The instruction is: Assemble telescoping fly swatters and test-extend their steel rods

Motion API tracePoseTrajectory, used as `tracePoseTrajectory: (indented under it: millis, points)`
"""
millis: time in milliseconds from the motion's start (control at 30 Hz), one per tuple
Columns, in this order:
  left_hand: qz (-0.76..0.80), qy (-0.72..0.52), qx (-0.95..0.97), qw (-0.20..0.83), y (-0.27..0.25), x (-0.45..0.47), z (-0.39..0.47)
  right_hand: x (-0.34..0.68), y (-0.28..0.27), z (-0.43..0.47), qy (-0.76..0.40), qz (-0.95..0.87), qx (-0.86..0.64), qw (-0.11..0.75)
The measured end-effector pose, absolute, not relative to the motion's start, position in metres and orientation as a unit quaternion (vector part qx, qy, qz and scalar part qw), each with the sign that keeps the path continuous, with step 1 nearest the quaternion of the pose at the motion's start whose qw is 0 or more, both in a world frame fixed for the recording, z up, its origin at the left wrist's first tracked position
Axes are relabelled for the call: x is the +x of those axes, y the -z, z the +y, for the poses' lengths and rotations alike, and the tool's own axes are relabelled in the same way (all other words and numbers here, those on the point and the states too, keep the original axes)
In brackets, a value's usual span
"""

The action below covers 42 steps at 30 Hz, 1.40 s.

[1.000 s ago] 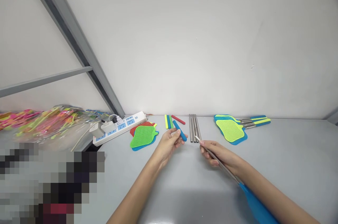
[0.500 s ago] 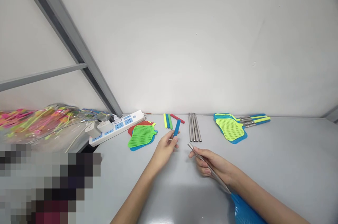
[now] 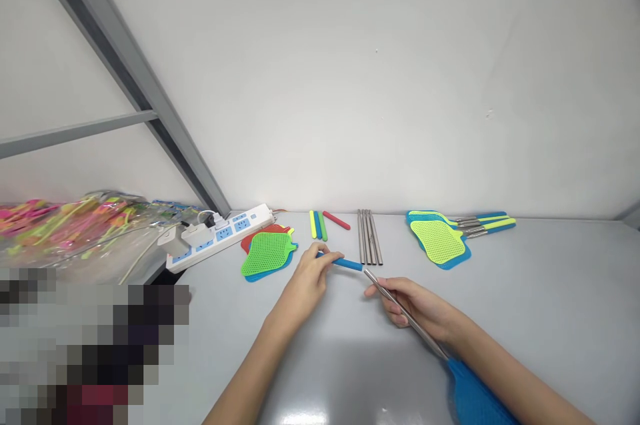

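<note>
Blue cylindrical handle pinched in my left hand, silver metal tube clasped in my right hand: best align ends squarely.

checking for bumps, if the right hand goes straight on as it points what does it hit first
Probably the blue handle in the left hand: the metal rod held by the right hand points roughly at its end, though depth is unclear from this one view.
</note>
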State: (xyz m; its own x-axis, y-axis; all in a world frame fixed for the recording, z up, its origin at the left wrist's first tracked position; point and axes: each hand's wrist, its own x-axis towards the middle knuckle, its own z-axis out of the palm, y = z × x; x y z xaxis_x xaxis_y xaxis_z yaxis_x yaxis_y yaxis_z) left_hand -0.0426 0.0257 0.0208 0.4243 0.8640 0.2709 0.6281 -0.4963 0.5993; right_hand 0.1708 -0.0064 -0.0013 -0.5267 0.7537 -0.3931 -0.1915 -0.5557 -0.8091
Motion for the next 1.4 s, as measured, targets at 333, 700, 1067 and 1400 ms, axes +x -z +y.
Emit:
tracePoseTrajectory:
  millis: [333, 700, 1067, 1400]
  points:
    - [0.412, -0.307, 0.819, 0.255, -0.028, -0.040, 0.023, 0.170, -0.003, -0.008, -0.791, -0.397, -0.374, 0.276]
    - [0.431, -0.486, 0.704, 0.288, -0.021, -0.029, 0.025, 0.166, 0.000, -0.011, -0.785, -0.446, -0.357, 0.239]
    - [0.469, -0.590, 0.580, 0.308, -0.011, -0.015, 0.021, 0.163, 0.002, -0.015, -0.775, -0.478, -0.359, 0.203]
    - [0.465, -0.622, 0.500, 0.383, 0.000, -0.012, 0.028, 0.159, 0.001, -0.020, -0.779, -0.494, -0.355, 0.152]
